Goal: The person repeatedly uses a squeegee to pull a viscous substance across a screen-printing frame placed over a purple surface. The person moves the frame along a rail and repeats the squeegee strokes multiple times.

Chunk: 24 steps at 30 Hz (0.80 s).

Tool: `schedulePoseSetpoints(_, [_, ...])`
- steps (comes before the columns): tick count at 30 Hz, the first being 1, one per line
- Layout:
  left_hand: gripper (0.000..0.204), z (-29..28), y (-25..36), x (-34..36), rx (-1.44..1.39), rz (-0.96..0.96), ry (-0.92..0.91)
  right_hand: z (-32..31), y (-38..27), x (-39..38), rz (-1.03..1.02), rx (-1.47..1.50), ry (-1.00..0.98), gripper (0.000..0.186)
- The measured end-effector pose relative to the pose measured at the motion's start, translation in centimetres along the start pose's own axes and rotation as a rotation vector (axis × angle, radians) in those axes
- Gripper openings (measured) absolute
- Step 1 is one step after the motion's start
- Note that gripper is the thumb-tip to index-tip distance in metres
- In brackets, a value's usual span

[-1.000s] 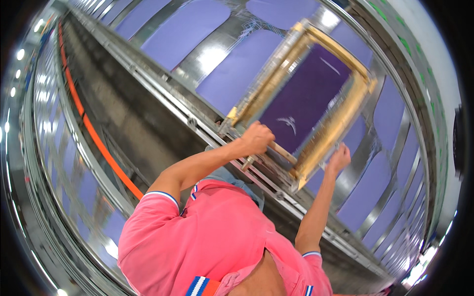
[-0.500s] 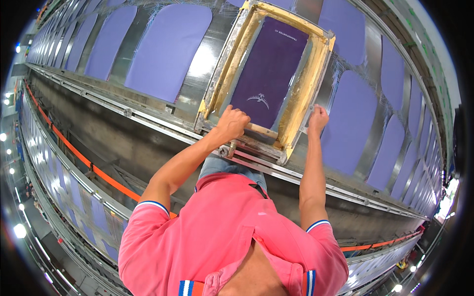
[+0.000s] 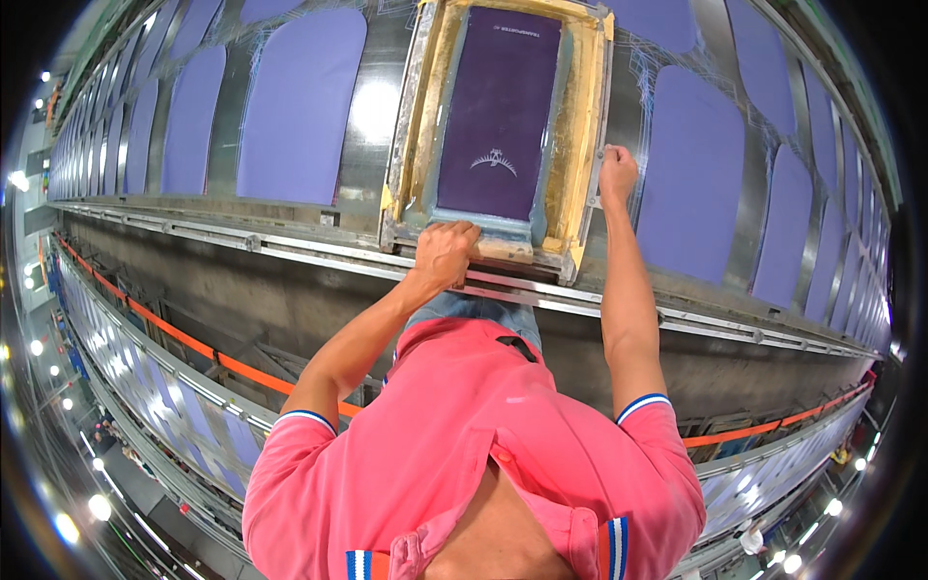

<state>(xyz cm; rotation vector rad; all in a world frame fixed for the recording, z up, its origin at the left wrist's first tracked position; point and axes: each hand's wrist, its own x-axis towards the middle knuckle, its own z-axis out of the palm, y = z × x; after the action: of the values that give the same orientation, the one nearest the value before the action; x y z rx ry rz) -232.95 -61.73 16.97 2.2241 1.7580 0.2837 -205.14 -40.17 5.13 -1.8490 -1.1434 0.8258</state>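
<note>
A screen-printing frame [image 3: 601, 106] with yellowed, taped sides lies on the long metal table in front of me. Through its mesh shows a dark purple panel [image 3: 493, 106] with a pale arched emblem near its lower end and small pale lettering at the top. My left hand [image 3: 447, 251] is closed over the left end of a wooden-handled squeegee [image 3: 505, 249] at the frame's near end; the hand hides part of it. A bluish strip separates squeegee and panel. My right hand [image 3: 619, 177] is closed at the frame's right edge, on a small metal fitting mostly hidden by the fingers.
Flat lilac pieces with rounded ends, such as one on the left [image 3: 302, 106] and one on the right [image 3: 688, 174], lie in rows along the table. A metal rail [image 3: 319, 249] edges the table before me. Behind me runs an orange bar [image 3: 253, 375] beside another long table.
My view has turned, so the frame looks more upright. The squeegee in my left hand has come nearer to me, baring a bluish strip below the panel. My right hand stays at the frame's edge.
</note>
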Motion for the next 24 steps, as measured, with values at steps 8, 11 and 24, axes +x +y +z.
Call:
schedulePoseSetpoints(8, [0.031, 0.2, -4.7, 12.6, 0.072, 0.015, 0.115, 0.0, -2.1, -1.0, -0.242, -0.357, 0.171, 0.027])
schedulePoseSetpoints(11, [0.03, -1.4, -8.2, 22.7, 0.121, 0.017, 0.171, 1.2, -8.5, 1.4, -0.544, -0.252, 0.169, 0.028])
schedulePoseSetpoints(24, [0.025, -10.9, -14.5, 48.6, 0.198, -0.075, -0.118, 13.9, -25.8, 23.5, -0.715, -0.743, -0.653, 0.028])
